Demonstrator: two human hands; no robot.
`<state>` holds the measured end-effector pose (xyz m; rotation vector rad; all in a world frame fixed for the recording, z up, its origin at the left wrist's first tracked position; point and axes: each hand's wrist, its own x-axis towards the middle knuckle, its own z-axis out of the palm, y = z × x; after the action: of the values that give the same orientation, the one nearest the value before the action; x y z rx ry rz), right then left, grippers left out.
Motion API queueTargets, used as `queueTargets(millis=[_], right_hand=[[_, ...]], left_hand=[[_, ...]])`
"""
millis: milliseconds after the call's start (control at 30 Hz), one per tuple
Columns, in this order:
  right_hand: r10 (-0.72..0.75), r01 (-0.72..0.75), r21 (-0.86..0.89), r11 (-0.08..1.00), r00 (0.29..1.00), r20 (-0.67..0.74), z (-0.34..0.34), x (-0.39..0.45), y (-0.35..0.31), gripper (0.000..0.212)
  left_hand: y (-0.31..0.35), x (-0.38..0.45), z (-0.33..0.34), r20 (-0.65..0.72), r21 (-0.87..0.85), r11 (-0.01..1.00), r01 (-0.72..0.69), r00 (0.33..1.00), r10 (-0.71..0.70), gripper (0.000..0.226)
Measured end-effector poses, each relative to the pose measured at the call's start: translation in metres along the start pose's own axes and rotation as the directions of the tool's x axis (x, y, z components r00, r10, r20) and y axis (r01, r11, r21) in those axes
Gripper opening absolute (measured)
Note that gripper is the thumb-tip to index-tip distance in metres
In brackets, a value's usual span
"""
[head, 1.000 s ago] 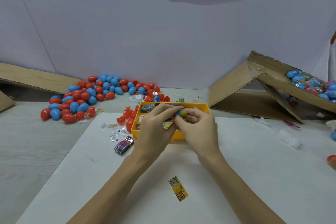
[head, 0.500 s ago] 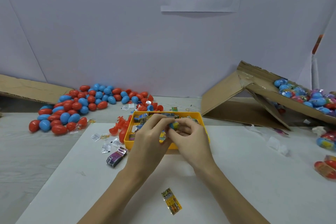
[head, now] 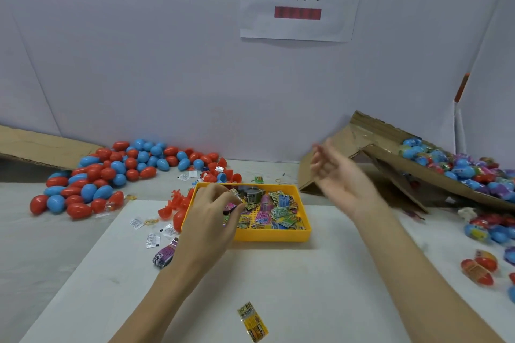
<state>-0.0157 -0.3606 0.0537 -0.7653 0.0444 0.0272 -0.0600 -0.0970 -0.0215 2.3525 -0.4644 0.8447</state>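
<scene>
A yellow tray (head: pixel 273 235) stands mid-table, filled with several small printed packets (head: pixel 281 211). My left hand (head: pixel 207 220) reaches into the tray's left side, its curled fingertips pinching one of the packets. My right hand (head: pixel 340 178) is raised above the table to the right of the tray, fingers spread and empty, blurred by motion. It is between the tray and a tilted cardboard box (head: pixel 328 170) that holds several wrapped eggs (head: pixel 459 172).
A pile of bare red and blue plastic eggs (head: pixel 111 172) lies at the back left. A loose packet (head: pixel 252 324) lies on the white mat (head: pixel 278 287) near me, and a purple packet (head: pixel 164 255) by my left wrist. More wrapped eggs (head: pixel 479 267) sit at the right edge.
Both hands held a small egg together over the tray. Now they have parted: the right hand swung up and right, empty, and the left dropped into the tray's packets.
</scene>
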Motion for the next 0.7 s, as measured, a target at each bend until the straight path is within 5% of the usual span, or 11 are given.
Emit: queueTargets(millis=[167, 333, 433, 567, 700], right_hand=[[0.219, -0.212, -0.079, 0.974, 0.972, 0.089, -0.003, -0.014, 0.078, 0.023], [0.192, -0.189, -0.044, 0.981, 0.979, 0.062, -0.008, -0.009, 0.089, 0.025], [0.191, -0.19, -0.031, 0.981, 0.98, 0.048, -0.008, -0.008, 0.09, 0.022], [0.177, -0.176, -0.034, 0.984, 0.983, 0.043, -0.008, -0.007, 0.091, 0.022], [0.167, -0.166, -0.018, 0.986, 0.985, 0.052, -0.01, -0.006, 0.092, 0.022]], left_hand=[[-0.01, 0.001, -0.005, 0.033, 0.074, 0.995, 0.072, 0.997, -0.074, 0.015], [-0.045, 0.029, -0.011, -0.009, 0.064, 0.937, 0.343, 0.939, -0.343, 0.022], [-0.08, 0.068, -0.012, 0.021, 0.244, 0.869, 0.431, 0.893, -0.449, 0.03], [-0.134, 0.102, -0.02, 0.09, 0.661, 0.663, 0.351, 0.84, -0.535, 0.03], [-0.179, 0.102, -0.02, 0.224, 0.777, 0.599, 0.195, 0.804, -0.552, 0.043]])
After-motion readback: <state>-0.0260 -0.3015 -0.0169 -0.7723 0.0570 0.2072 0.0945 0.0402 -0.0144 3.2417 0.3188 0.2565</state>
